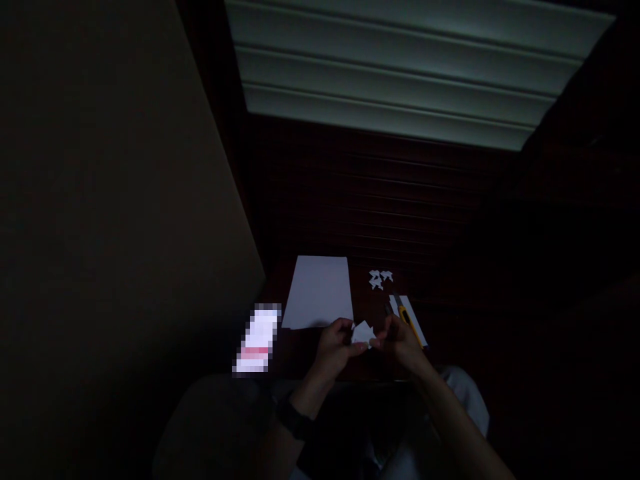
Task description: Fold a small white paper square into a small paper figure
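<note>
A small piece of folded white paper (363, 333) is held up between my two hands, over the near part of a dark table. My left hand (336, 348) pinches its left side, thumb along the lower edge. At its lower right, the fingers of my right hand (399, 341) are closed on the same paper. Just beyond the right hand lies a yellow utility knife (407, 320) on a narrow white paper strip (420, 327). Several small folded paper figures (380, 278) sit farther back. The dim light hides the fine creases.
A large white paper sheet (320, 290) lies on the table, left of centre. Left of it is a bright, blurred-out phone-like rectangle (259, 339). A wall (125, 167) rises at the left, and a slatted shutter (400, 67) is behind the table.
</note>
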Action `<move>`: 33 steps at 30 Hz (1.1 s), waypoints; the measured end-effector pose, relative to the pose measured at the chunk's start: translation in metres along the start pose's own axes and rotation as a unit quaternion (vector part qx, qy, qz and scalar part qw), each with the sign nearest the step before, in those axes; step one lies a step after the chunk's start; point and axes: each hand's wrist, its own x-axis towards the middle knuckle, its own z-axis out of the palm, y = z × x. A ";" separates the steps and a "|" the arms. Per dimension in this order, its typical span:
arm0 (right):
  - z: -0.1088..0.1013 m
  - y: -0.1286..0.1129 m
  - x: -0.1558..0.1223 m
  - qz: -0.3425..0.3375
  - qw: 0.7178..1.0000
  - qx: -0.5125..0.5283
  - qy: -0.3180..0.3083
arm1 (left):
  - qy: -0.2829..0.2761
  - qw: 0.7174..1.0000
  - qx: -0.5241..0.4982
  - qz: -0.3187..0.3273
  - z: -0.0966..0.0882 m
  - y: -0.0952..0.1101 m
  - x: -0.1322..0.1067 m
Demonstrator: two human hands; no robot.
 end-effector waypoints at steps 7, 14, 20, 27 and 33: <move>-0.001 0.007 0.000 -0.006 1.000 0.003 0.013 | -0.022 1.000 0.003 0.011 -0.003 -0.005 -0.001; -0.001 0.014 -0.001 0.002 1.000 -0.001 0.009 | -0.036 0.999 0.034 0.023 -0.007 -0.009 0.001; -0.002 0.012 -0.003 0.000 1.000 0.003 -0.006 | -0.026 0.999 0.025 -0.002 -0.006 -0.006 -0.001; -0.002 0.020 -0.004 -0.006 1.000 -0.002 -0.008 | -0.038 0.999 0.015 0.012 -0.011 -0.010 0.001; -0.002 0.017 -0.003 -0.015 1.000 0.003 -0.018 | -0.016 1.000 0.018 -0.013 -0.011 -0.007 0.003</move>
